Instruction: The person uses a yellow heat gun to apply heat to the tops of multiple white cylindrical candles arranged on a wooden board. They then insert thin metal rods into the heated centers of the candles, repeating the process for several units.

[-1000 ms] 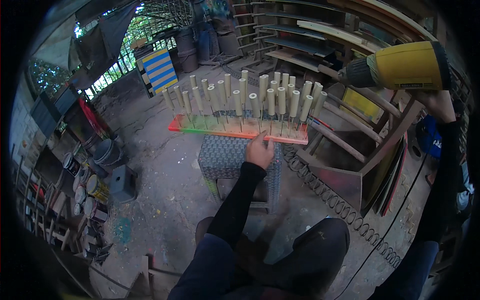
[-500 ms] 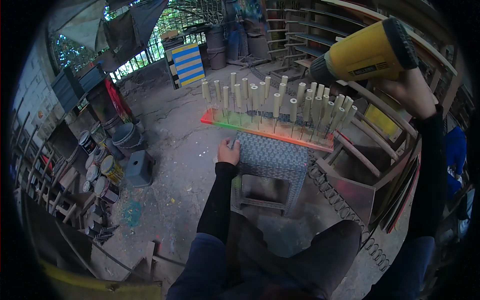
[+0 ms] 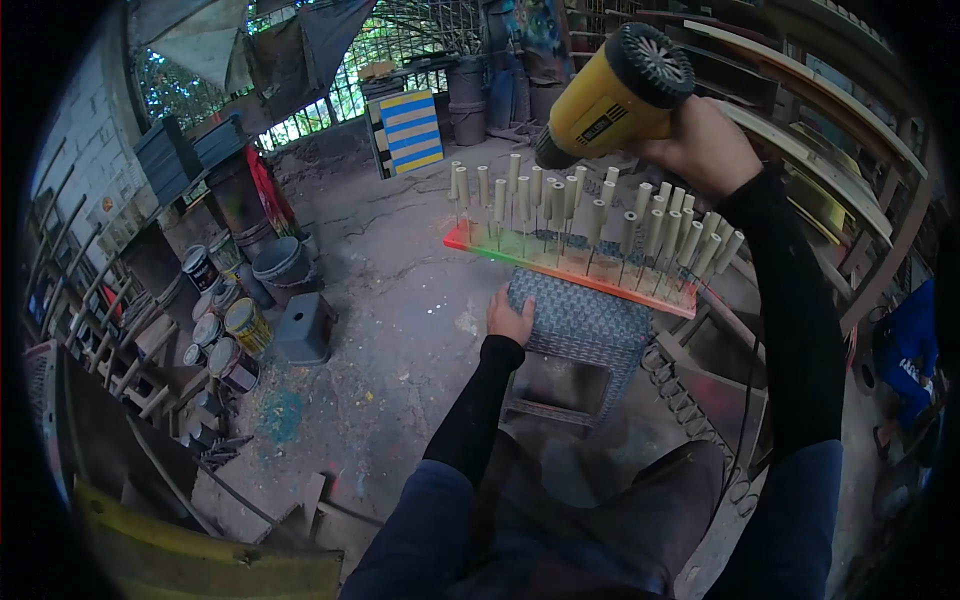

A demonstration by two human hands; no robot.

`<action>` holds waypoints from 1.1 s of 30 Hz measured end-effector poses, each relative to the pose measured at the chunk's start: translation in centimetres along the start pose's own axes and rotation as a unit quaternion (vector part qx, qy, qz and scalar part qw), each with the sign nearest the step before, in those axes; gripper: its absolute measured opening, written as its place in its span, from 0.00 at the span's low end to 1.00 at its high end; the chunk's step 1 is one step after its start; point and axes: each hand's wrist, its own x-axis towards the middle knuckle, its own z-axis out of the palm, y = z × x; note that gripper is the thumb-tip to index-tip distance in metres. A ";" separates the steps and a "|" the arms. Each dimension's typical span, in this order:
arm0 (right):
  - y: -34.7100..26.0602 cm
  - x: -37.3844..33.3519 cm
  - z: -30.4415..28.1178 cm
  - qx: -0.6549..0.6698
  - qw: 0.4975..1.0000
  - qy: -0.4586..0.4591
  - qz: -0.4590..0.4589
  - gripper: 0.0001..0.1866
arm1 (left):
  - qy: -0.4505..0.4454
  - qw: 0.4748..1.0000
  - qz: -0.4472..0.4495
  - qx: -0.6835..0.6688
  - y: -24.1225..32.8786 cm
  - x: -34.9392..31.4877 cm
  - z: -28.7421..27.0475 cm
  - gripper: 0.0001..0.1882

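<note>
My right hand (image 3: 700, 148) is closed around the handle of a yellow and black heat gun (image 3: 610, 100), raised at the upper right with its dark nozzle angled down and left. Below the nozzle, several pale cylinders (image 3: 598, 215) stand upright on thin rods. The rods rise from a long board (image 3: 560, 264) painted red, green and orange along its edge. That board lies at the far side of a grey woven-pattern plastic stool (image 3: 585, 318). At the stool's left edge rests my left hand (image 3: 510, 316), its fingers laid over the top; no held object shows in it.
Paint cans (image 3: 245, 325), a dark bucket (image 3: 285, 265) and a small grey stool (image 3: 306, 330) stand on the left. A coiled hose (image 3: 680, 390) runs along the floor at the right, near wooden racks (image 3: 830, 170). A striped blue-yellow panel (image 3: 412, 132) leans at the back.
The heat gun in my right hand has moved left across the cylinders, and its nozzle points more downward. My left hand stays on the stool; the whole view has shifted slightly.
</note>
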 end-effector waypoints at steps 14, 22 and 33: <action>-4.5 4.7 4.8 -0.029 0.998 -0.045 0.044 0.22 | 0.025 0.998 0.020 -0.049 -1.0 -0.3 0.5 0.32; -4.5 4.5 5.3 -0.056 0.996 -0.049 0.047 0.21 | 0.031 0.998 -0.008 -0.055 -0.6 -0.4 -0.1 0.31; -5.7 6.2 5.8 -0.064 0.998 -0.014 0.007 0.22 | 0.042 0.998 0.010 -0.043 -0.4 -0.5 0.5 0.30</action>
